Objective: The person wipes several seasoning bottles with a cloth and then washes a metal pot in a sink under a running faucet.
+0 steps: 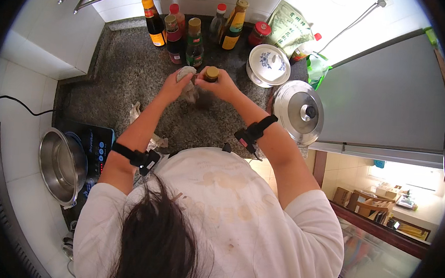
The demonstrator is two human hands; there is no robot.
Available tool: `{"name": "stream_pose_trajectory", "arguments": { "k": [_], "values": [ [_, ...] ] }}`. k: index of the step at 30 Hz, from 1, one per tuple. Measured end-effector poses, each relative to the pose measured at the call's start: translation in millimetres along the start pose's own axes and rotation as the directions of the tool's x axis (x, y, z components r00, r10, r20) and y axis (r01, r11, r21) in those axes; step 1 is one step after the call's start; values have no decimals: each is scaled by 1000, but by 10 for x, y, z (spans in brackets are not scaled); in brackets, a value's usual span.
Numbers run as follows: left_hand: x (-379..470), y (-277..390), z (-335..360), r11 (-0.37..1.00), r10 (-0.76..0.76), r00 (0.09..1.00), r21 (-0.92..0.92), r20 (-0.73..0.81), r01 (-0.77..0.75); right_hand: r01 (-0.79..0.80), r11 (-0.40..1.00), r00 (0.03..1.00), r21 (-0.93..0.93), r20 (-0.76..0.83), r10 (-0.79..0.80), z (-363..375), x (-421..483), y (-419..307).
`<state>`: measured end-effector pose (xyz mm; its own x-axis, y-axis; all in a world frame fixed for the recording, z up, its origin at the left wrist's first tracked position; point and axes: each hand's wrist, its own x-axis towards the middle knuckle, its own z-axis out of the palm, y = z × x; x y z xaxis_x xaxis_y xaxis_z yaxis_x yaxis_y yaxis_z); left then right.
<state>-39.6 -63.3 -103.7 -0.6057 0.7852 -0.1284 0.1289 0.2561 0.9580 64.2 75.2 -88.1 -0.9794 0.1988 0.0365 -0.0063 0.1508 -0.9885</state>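
Observation:
My left hand grips a crumpled greyish cloth, part of which hangs below the fingers. Close to its right, my right hand is closed around a dark bottle with a gold-coloured cap; most of the bottle is hidden by the fingers. Both hands are above the speckled dark stone countertop. Just beyond them stand a green-labelled bottle and a dark sauce bottle.
More bottles, including a yellow-capped one, and a red-lidded jar line the back. A lidded white pot and a metal pot lid lie right. A steel pot sits on an induction cooker at left.

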Motion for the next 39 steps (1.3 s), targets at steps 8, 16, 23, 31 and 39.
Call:
{"name": "stream_pose_trajectory", "arguments": {
  "k": [8,16,23,31,39],
  "values": [
    [-79,55,403,945,237,955,-186,-175,-269,82,955,866,286,-495,74,310,173,28],
    [-224,-556,413,967,-175,984,184,-10,174,-35,945,835,326,-510,207,324,162,-60],
    [-133,14,429,964,171,985,-213,30,-161,69,908,789,413,-580,203,330,225,-52],
    [26,-782,475,997,5,998,81,65,-11,94,852,651,515,-679,338,157,231,13],
    [109,-894,237,682,-193,962,731,195,-11,57,891,667,450,-682,302,160,219,-7]
  ]
}}
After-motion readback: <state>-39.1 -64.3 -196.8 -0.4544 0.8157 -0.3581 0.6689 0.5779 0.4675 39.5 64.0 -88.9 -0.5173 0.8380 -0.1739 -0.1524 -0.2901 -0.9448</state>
